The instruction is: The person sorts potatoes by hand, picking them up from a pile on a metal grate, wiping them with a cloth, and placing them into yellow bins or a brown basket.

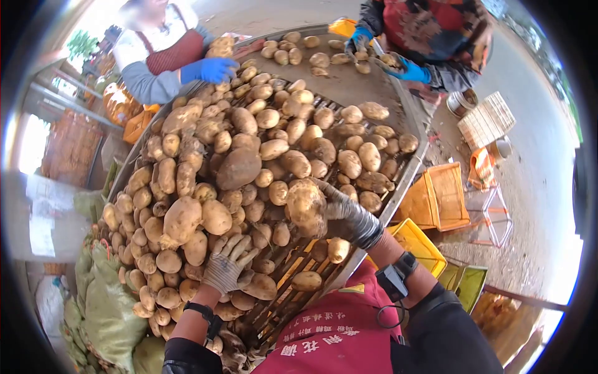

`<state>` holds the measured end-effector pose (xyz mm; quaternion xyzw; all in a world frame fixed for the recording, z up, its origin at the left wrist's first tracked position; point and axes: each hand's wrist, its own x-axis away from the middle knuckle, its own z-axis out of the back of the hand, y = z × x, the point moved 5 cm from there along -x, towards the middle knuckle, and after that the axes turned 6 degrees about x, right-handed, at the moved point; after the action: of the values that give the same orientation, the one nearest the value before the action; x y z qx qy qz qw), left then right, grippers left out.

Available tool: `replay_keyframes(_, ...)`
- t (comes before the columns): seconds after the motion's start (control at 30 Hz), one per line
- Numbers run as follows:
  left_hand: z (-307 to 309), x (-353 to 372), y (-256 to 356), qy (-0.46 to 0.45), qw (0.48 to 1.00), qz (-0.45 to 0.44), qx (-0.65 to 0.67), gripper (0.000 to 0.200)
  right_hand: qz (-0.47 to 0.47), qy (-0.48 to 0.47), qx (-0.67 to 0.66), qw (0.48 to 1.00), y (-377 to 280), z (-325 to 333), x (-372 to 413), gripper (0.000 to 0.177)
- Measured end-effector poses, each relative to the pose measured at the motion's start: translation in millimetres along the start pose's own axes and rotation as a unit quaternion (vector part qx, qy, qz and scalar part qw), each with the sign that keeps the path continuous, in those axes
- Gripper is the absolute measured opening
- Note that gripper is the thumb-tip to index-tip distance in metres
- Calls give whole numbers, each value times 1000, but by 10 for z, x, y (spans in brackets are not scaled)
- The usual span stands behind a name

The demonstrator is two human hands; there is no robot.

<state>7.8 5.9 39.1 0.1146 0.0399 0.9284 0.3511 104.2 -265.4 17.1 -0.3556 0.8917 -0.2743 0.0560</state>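
Many potatoes [240,168] lie heaped on a slatted metal table [283,293]. My right hand [352,218], in a dirty grey glove, grips a large knobbly potato [306,202] above the slats, right of the heap's middle. Lower left of it, my left hand [229,265], also gloved, rests with spread fingers on the near part of the heap, beside a few potatoes, and holds nothing. A single potato [338,249] lies just below my right hand. Another one [306,281] sits on the near slats.
Across the table, one person's blue glove [215,70] touches the heap at the left; another person's blue gloves [408,68] hold potatoes at the right. Orange crates [445,196] and a yellow crate [423,246] stand right of the table, green sacks [112,311] at the left.
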Motion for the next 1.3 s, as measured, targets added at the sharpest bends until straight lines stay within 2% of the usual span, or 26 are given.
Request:
replay_keyframes(0.1, -33, 33, -6, 31, 999, 5, 11, 71, 41, -11, 70, 997, 40, -81, 208, 107)
replay_keyframes(0.13, -49, 33, -3, 28, 1000, -2, 8, 71, 60, 27, 131, 989, 61, -97, 247, 108)
replay_keyframes(0.2, -57, 41, -6, 37, 999, -5, -11, 71, 77, 70, 154, 983, 120, -171, 346, 93)
replay_keyframes(0.23, -69, 43, 5, 35, 999, -10, -11, 71, 80, 74, 152, 982, 160, -166, 372, 93)
replay_keyframes(0.3, -79, 46, 8, 52, 999, 2, -15, 70, 23, 43, -5, 999, 347, -128, 399, 71)
replay_keyframes(0.33, -100, 49, 12, 50, 999, -3, -13, 70, 32, 22, -4, 999, 362, -155, 399, 66)
replay_keyframes(0.4, -122, 56, -13, 54, 998, 3, -22, 70, 14, 48, -102, 994, 450, -202, 408, 63)
replay_keyframes(0.5, -98, 55, -3, 58, 998, -5, -21, 71, 35, 90, -165, 982, 443, -388, 440, 71)
replay_keyframes(0.63, -88, 57, 11, 70, 997, -16, -23, 69, 63, 80, -214, 971, 585, -350, 477, 67)
replay_keyframes(0.73, -103, 66, 13, 83, 996, -18, -25, 67, 70, 88, -212, 971, 657, -328, 524, 66)
replay_keyframes(0.87, -87, 70, 44, 87, 996, -9, -29, 64, 103, 139, -121, 978, 693, -316, 630, 60)
replay_keyframes(0.9, -92, 63, 24, 36, 997, 16, -61, 72, 122, 148, -95, 977, 671, -346, 639, 57)
replay_keyframes(0.93, -60, 60, 20, 42, 997, 29, -65, 72, 114, 138, -125, 976, 723, -342, 637, 50)
replay_keyframes(1.0, -85, 99, 48, 75, 995, 47, -43, 68, 112, 98, -126, 981, 772, -343, 631, 49)
replay_keyframes(1.07, -108, 155, 106, 165, 982, 86, -27, 57, 81, 150, -79, 982, 759, -434, 691, 42)
replay_keyframes(1.1, -169, 175, 147, 207, 969, 126, -41, 51, 64, 147, -56, 985, 772, -482, 712, 41)
replay_keyframes(1.13, -291, 198, 226, 208, 964, 159, -47, 51, 46, 140, -33, 988, 795, -518, 713, 41)
replay_keyframes(1.23, -590, 211, 427, 357, 884, 263, 149, 56, 1, 70, 10, 997, 892, -567, 687, 47)
replay_keyframes(1.27, -566, 228, 533, 454, 807, 288, 245, 60, -12, 57, 29, 998, 949, -574, 667, 51)
replay_keyframes(1.3, -530, 290, 644, 323, 826, 310, 343, 63, -38, 78, 19, 996, 1014, -608, 643, 50)
